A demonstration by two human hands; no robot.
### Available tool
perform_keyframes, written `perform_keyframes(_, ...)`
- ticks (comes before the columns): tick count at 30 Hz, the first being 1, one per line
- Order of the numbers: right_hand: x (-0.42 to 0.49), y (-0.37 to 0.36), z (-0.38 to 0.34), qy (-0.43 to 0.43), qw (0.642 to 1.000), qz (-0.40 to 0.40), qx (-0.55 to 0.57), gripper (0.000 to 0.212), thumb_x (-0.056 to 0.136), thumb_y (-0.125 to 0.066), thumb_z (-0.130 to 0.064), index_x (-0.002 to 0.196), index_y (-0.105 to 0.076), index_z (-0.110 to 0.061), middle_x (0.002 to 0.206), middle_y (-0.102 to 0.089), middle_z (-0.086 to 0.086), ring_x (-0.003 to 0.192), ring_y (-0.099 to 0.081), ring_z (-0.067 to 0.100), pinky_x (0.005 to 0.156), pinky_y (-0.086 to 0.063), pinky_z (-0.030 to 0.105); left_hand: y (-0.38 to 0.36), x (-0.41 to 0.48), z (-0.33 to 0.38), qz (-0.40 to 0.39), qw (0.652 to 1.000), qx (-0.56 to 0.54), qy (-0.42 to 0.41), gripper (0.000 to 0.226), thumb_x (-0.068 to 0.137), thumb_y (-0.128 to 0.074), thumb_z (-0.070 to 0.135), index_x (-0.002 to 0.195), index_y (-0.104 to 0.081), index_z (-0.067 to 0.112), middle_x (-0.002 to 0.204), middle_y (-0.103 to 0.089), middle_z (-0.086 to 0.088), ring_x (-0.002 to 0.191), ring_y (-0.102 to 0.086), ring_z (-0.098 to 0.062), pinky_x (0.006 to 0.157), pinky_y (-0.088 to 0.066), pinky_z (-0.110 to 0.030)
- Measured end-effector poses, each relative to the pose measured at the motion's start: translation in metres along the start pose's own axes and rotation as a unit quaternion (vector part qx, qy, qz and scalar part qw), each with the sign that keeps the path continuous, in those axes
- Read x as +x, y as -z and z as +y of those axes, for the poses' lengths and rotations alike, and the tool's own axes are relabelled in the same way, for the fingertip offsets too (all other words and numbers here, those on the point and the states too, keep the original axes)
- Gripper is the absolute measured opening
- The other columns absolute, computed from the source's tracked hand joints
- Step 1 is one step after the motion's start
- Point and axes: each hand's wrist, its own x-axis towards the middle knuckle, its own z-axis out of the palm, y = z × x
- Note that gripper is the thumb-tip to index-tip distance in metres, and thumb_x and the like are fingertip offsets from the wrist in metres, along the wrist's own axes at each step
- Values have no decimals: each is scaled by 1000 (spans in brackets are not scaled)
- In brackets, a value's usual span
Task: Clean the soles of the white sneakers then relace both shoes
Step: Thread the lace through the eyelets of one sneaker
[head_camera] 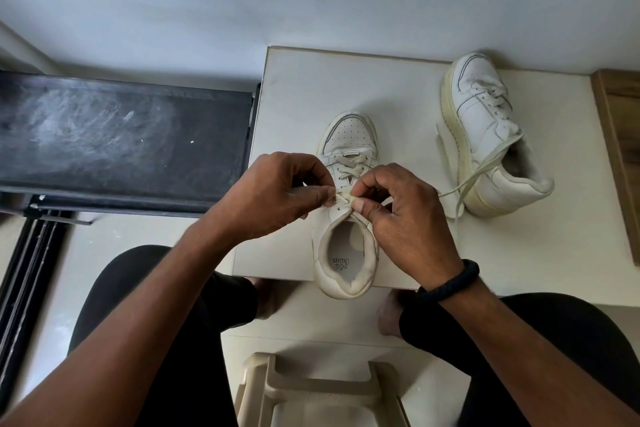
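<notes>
On the pale square tabletop [298, 94] we have 2 shoes. The near white leather sneaker [348, 255] stands upright, heel jutting past the front edge. The second white sneaker [485, 121] lies tipped on its side well to the right, its loose lace [444, 163] trailing. Our left hand [277, 191] and right hand [405, 215] each pinch the cream lace [341, 198] at the near shoe's top eyelets. Uneven pulling could leave lopsided ends, or drag the overhanging shoe off.

Mid-frame, the left hand [277, 191] and right hand [398, 215] pinch the lace [341, 198] of the near sneaker [348, 211]; the other sneaker [485, 135] lies tilted at upper right.
</notes>
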Motion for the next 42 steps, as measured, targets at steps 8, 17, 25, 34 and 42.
perform_keyframes(8, 0, -1, -1, 4, 1000, 1, 12, 18, 82, -77, -9, 87, -67, -23, 90, -63, -11, 81, -61, 5, 73, -49, 20, -5, 1, 5, 22, 999, -32, 8, 4, 94, -76, 14, 90, -75, 14, 60, -68, 19, 50, -59, 2, 51, -39, -7)
perform_keyframes(17, 1, -1, 1, 6, 1000, -1, 12, 17, 82, -77, -10, 88, -67, -23, 89, -62, -13, 81, -61, 4, 73, -50, 21, -11, 1, 8, 46, 989, -132, 52, 9, 94, -77, 12, 89, -75, 5, 58, -70, 17, 49, -55, 2, 52, -40, -8)
perform_keyframes(25, 1, -1, 2, 1, 1000, -1, 13, 17, 82, -77, -11, 87, -67, -24, 89, -63, -13, 81, -61, 3, 73, -51, 22, -13, 1, 9, 38, 986, -147, 73, 19, 86, -86, 19, 89, -76, 3, 57, -69, 16, 44, -54, 3, 49, -38, -8)
perform_keyframes(34, 2, -2, 4, -9, 1000, 5, 13, 15, 84, -77, -13, 87, -66, -23, 92, -66, -11, 79, -61, 2, 67, -45, 13, -28, -1, 11, 91, 942, -291, 140, 13, 83, -86, 8, 77, -75, 4, 61, -69, -12, 56, -52, -18, 47, -34, -19)
perform_keyframes(42, 0, -4, 8, -28, 997, 23, 63, 17, 81, -80, -10, 85, -70, -22, 88, -69, -12, 82, -63, 2, 66, -44, 5, -28, 1, 6, 55, 921, -341, 182, 14, 81, -86, 8, 78, -72, 6, 70, -70, -14, 54, -54, -11, 51, -32, -25)
